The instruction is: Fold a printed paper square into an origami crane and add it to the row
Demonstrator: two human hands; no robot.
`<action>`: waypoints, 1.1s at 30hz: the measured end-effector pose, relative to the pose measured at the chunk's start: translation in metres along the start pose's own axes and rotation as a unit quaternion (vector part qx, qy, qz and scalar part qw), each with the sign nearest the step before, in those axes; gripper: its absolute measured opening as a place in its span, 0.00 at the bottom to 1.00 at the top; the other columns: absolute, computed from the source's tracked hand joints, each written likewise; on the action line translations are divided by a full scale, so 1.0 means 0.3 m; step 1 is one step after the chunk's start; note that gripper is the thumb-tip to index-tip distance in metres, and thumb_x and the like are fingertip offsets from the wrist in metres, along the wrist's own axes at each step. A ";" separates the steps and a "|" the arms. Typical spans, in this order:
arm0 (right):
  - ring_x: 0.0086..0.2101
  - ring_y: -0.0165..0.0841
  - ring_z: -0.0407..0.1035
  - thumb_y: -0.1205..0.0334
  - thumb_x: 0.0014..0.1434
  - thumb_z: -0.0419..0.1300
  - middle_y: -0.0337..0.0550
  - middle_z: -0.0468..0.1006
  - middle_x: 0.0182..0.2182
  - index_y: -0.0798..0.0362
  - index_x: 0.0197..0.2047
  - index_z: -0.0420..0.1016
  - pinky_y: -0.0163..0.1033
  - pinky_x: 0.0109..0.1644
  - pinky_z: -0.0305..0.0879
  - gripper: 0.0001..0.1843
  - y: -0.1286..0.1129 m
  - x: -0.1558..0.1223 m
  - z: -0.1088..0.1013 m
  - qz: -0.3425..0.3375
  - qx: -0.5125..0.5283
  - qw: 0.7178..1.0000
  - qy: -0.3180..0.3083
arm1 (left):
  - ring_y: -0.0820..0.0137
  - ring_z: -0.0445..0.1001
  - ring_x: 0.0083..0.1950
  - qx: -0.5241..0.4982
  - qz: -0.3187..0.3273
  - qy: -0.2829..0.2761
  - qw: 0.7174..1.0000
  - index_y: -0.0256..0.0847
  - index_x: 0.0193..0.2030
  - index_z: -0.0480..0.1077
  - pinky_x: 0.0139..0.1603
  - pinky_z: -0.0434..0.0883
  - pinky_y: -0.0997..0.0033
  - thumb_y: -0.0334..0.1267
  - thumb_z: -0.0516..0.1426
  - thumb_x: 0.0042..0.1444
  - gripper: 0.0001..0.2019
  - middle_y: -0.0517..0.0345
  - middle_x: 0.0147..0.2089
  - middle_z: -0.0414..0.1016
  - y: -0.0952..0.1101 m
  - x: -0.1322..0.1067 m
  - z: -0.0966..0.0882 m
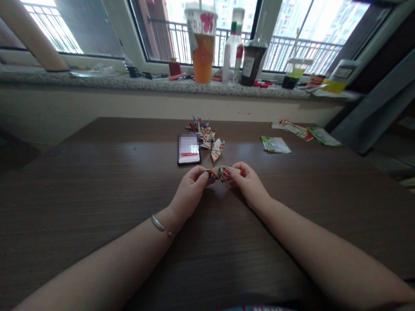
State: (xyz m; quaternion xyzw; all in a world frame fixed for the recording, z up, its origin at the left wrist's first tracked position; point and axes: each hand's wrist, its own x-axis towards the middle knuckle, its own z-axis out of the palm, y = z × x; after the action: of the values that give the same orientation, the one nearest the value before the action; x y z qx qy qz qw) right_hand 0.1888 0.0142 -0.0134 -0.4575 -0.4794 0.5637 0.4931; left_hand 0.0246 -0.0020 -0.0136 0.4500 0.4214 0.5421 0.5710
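Between my two hands is a small folded paper piece [223, 173], printed in red, orange and cream. My left hand [193, 185] pinches its left end with thumb and fingers. On the other side, my right hand [247, 181] pinches the right end. The piece is held just above the brown table [129, 207]; part of it is hidden by my fingertips. Just beyond my hands lies a phone [189, 150] with its screen lit. Several folded paper shapes [216, 149] in similar printed colours sit in a cluster to the right of the phone.
A stack of printed paper slips [275, 144] lies at the right, with more strips [298, 130] behind it. Along the stone windowsill [155, 84] stand a large cup of orange drink [203, 56], bottles [231, 56], a dark drink cup [253, 62] and small clutter.
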 end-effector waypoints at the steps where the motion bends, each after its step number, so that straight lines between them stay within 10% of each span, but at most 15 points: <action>1: 0.24 0.29 0.68 0.47 0.45 0.67 0.34 0.74 0.24 0.51 0.30 0.66 0.34 0.29 0.63 0.19 0.004 0.001 -0.002 -0.011 -0.031 0.999 -0.005 | 0.73 0.74 0.38 0.011 0.010 -0.007 1.000 0.37 0.32 0.67 0.48 0.71 0.68 0.40 0.59 0.52 0.08 0.61 0.33 0.74 -0.001 -0.003 -0.001; 13: 0.20 0.26 0.58 0.44 0.45 0.67 0.33 0.68 0.18 0.53 0.27 0.71 0.32 0.24 0.50 0.20 -0.008 -0.005 -0.007 -0.017 -0.114 0.993 -0.026 | 0.69 0.71 0.36 0.203 0.038 -0.025 0.978 0.37 0.38 0.73 0.39 0.67 0.70 0.46 0.60 0.54 0.13 0.56 0.35 0.75 0.012 -0.006 -0.004; 19: 0.21 0.26 0.61 0.47 0.43 0.68 0.35 0.73 0.21 0.53 0.29 0.75 0.32 0.25 0.54 0.18 -0.011 -0.003 -0.003 -0.015 -0.130 0.991 -0.021 | 0.66 0.73 0.46 0.123 0.036 -0.036 0.991 0.38 0.34 0.76 0.52 0.67 0.66 0.45 0.62 0.53 0.11 0.53 0.43 0.78 0.012 0.001 -0.006; 33: 0.27 0.27 0.68 0.49 0.37 0.73 0.39 0.76 0.24 0.55 0.23 0.74 0.33 0.32 0.65 0.20 -0.006 0.014 -0.027 0.079 0.018 0.996 -0.044 | 0.71 0.75 0.37 -0.040 -0.121 -0.067 0.990 0.36 0.30 0.71 0.46 0.73 0.68 0.46 0.69 0.43 0.17 0.55 0.35 0.77 -0.001 0.039 -0.032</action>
State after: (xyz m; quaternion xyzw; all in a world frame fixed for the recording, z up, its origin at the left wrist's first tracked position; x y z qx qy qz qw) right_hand 0.1967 0.0192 -0.0127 -0.4602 -0.4525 0.6290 0.4335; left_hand 0.0160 0.0102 -0.0160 0.4076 0.4115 0.4547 0.6766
